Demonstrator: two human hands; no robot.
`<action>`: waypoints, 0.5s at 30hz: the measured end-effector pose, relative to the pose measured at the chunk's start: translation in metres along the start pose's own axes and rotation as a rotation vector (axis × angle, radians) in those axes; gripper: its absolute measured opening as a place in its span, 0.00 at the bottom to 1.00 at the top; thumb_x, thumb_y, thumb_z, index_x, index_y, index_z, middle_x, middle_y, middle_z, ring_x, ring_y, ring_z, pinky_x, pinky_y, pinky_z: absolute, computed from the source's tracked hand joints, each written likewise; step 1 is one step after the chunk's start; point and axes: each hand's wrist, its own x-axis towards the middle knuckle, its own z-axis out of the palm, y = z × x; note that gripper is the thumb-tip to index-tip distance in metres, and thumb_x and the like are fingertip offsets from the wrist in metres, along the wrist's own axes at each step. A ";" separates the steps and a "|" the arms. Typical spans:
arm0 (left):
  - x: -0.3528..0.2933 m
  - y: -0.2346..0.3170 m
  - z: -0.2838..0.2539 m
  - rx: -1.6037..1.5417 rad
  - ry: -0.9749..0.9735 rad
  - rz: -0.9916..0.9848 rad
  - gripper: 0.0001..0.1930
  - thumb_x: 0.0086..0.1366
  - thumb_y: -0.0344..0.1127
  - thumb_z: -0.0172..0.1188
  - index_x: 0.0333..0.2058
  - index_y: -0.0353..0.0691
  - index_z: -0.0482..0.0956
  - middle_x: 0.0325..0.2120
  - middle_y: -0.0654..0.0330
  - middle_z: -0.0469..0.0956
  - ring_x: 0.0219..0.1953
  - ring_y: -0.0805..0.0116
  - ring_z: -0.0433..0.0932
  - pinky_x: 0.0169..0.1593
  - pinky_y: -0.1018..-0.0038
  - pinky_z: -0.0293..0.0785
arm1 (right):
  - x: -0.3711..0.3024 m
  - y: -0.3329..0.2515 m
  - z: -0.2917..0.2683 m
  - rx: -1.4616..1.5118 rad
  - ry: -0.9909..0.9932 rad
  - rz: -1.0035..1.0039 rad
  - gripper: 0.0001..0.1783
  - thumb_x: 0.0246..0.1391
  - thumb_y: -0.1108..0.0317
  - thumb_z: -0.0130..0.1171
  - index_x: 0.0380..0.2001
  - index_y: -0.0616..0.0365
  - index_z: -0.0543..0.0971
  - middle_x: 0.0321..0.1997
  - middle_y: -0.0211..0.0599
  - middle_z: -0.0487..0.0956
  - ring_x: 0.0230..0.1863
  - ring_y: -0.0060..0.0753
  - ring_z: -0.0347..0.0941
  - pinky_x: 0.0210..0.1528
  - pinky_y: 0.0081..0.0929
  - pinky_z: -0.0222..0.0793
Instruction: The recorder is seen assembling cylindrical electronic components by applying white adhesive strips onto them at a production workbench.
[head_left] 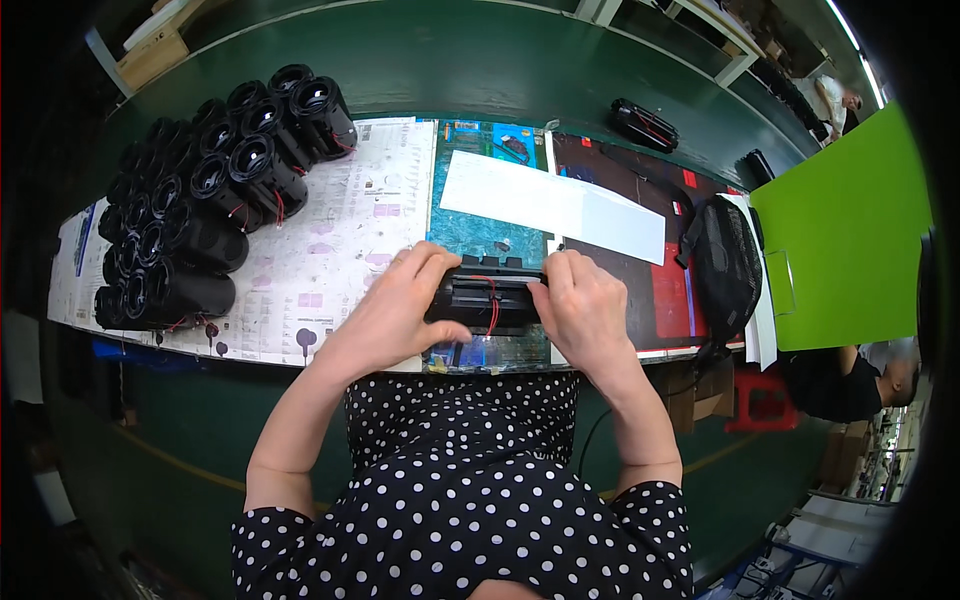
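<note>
A black cylindrical housing lies on its side at the near edge of the table, with red wires running out of its middle. My left hand grips its left end, fingers over the far side and thumb along the near side. Around the right end my right hand is closed, fingers curled. The fingertips on the far side are partly hidden. Beneath the housing is a blue-green work surface, and white paper sheets lie just beyond it.
Many similar black cylinders stand and lie grouped at the left of the table. A black mesh bag rests at the right beside a bright green board. Another black housing lies beyond the table. A red stool and people are farther right.
</note>
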 end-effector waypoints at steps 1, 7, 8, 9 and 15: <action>-0.005 -0.005 0.005 -0.021 0.004 0.061 0.36 0.54 0.33 0.81 0.60 0.34 0.76 0.55 0.48 0.76 0.57 0.42 0.78 0.60 0.54 0.76 | 0.006 -0.002 0.000 -0.041 -0.024 -0.051 0.14 0.53 0.68 0.72 0.37 0.59 0.76 0.34 0.40 0.78 0.35 0.45 0.81 0.36 0.39 0.76; -0.002 -0.007 0.008 -0.048 -0.032 0.022 0.38 0.51 0.30 0.81 0.60 0.31 0.74 0.55 0.46 0.75 0.56 0.42 0.75 0.62 0.52 0.75 | 0.046 -0.038 0.033 0.006 -0.049 -0.262 0.17 0.47 0.66 0.71 0.39 0.57 0.77 0.37 0.38 0.80 0.39 0.42 0.82 0.39 0.37 0.76; -0.002 -0.009 0.009 -0.044 -0.032 0.006 0.38 0.51 0.30 0.81 0.60 0.31 0.74 0.55 0.46 0.75 0.56 0.42 0.74 0.62 0.52 0.75 | 0.050 -0.042 0.036 0.024 -0.051 -0.281 0.18 0.46 0.66 0.71 0.40 0.57 0.78 0.38 0.38 0.81 0.39 0.42 0.82 0.39 0.38 0.76; -0.004 -0.010 0.010 -0.043 -0.037 -0.015 0.38 0.51 0.30 0.82 0.60 0.31 0.74 0.55 0.46 0.75 0.56 0.42 0.74 0.62 0.52 0.75 | 0.049 -0.040 0.039 0.086 -0.018 -0.270 0.19 0.48 0.67 0.71 0.42 0.57 0.78 0.39 0.38 0.82 0.40 0.42 0.83 0.40 0.38 0.77; -0.006 -0.015 0.014 -0.152 0.130 0.041 0.29 0.58 0.31 0.77 0.56 0.32 0.75 0.50 0.48 0.78 0.54 0.47 0.76 0.61 0.57 0.75 | 0.006 0.003 0.018 0.566 0.025 0.132 0.17 0.53 0.76 0.72 0.47 0.62 0.81 0.42 0.41 0.86 0.46 0.43 0.86 0.50 0.35 0.81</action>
